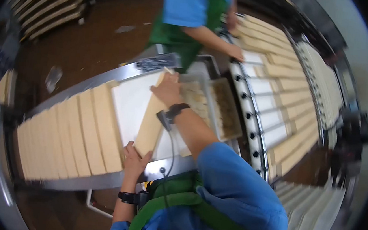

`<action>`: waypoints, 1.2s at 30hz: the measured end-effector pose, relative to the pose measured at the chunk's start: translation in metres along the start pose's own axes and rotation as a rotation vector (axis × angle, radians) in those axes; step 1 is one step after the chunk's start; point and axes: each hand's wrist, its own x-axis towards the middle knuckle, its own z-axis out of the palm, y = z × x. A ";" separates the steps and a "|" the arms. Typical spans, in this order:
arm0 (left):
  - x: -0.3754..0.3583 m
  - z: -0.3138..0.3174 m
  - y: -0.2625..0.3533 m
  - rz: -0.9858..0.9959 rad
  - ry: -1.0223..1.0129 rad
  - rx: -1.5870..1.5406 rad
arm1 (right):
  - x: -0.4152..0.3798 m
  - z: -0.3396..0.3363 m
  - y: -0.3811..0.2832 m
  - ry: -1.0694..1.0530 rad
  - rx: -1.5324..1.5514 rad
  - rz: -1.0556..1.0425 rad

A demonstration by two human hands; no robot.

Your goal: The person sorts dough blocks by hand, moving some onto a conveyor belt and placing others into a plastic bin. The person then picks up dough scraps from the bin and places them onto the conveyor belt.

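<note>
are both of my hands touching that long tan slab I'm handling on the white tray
Touching. The head view shows the left hand gripping the near end of the tan slab and the right hand pressed on its far end, with no gap at either.

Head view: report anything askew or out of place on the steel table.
One long tan slab lies slanted across the white board, unlike the row of slabs packed side by side to its left. The left hand grips its near end, the right hand its far end. Nothing spilled or broken shows.

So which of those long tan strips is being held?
The tilted strip on the white board: left hand at its near end, right hand at its far end. The others lie untouched in rows.
</note>
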 end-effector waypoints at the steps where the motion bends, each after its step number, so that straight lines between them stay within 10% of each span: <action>1: 0.002 -0.001 0.012 -0.081 -0.122 -0.039 | -0.006 -0.012 0.015 -0.058 0.021 0.030; 6: 0.017 0.025 0.062 0.025 -0.060 0.089 | -0.041 -0.013 0.109 0.146 0.641 0.413; 15: -0.004 0.091 0.225 0.700 -0.159 -0.028 | -0.184 -0.120 0.351 0.645 0.717 0.791; 24: -0.044 0.146 0.324 0.927 -0.673 -0.116 | -0.209 -0.118 0.540 0.088 0.176 0.873; 36: -0.036 0.208 0.341 0.794 -0.837 -0.077 | -0.193 -0.096 0.601 0.166 0.109 0.936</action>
